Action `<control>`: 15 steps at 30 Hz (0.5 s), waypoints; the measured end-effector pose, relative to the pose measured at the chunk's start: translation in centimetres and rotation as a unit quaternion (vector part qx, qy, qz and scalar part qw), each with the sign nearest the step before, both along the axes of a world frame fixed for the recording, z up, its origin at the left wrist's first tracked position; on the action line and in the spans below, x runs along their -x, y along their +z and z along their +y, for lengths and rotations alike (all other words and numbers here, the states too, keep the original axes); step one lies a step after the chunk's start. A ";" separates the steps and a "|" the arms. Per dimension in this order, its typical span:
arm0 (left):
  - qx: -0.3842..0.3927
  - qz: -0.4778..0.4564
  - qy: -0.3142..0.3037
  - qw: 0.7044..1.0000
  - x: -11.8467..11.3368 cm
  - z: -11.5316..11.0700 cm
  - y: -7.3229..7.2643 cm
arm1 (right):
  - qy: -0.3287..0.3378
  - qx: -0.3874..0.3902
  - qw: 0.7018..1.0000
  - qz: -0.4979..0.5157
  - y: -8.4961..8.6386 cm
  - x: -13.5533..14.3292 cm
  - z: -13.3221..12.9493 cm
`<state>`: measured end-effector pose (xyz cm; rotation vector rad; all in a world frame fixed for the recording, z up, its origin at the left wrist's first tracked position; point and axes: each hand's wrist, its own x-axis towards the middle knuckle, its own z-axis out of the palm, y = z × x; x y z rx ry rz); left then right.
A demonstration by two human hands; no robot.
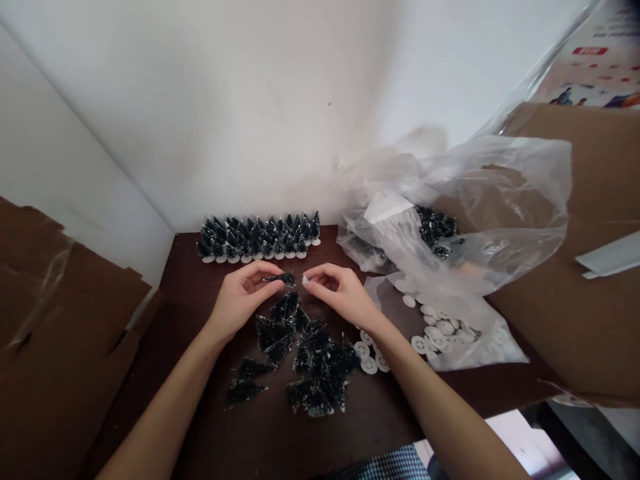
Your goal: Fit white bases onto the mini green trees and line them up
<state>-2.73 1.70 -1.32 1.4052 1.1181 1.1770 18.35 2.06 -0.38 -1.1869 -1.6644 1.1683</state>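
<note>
Between the thumb and fingers of my left hand (246, 293) is a miniature bottle-brush tree (285, 278), dark green with white-frosted tips, lying sideways with its wide end to the right. My right hand (341, 291) pinches a small white disc base (305, 281), mostly hidden by the fingertips. A narrow gap separates the base from the tree. Below both hands lies a loose pile of miniature trees (320, 360) without bases. Several white disc bases (369, 365) rest beside my right forearm.
Rows of miniature trees standing on white bases (257, 240) line the wall. At the right, a clear plastic bag (395, 220) holds more trees, and another bag (493, 343) has white discs. Cardboard boxes (590, 267) flank the dark table (215, 440) on both sides.
</note>
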 end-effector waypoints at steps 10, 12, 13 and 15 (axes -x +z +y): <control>-0.013 0.001 -0.010 1.000 0.0 0.0 0.2 | 0.011 0.144 0.971 0.190 -0.5 0.7 0.0; -0.018 0.001 -0.010 1.000 0.0 0.0 0.2 | 0.009 0.153 0.967 0.205 -0.6 0.7 0.0; -0.019 -0.002 -0.010 1.000 0.0 0.0 0.3 | 0.008 0.156 0.965 0.210 -0.7 0.8 0.0; -0.020 -0.009 -0.016 1.000 0.0 -0.1 0.3 | 0.007 0.160 0.963 0.217 -0.8 0.8 0.0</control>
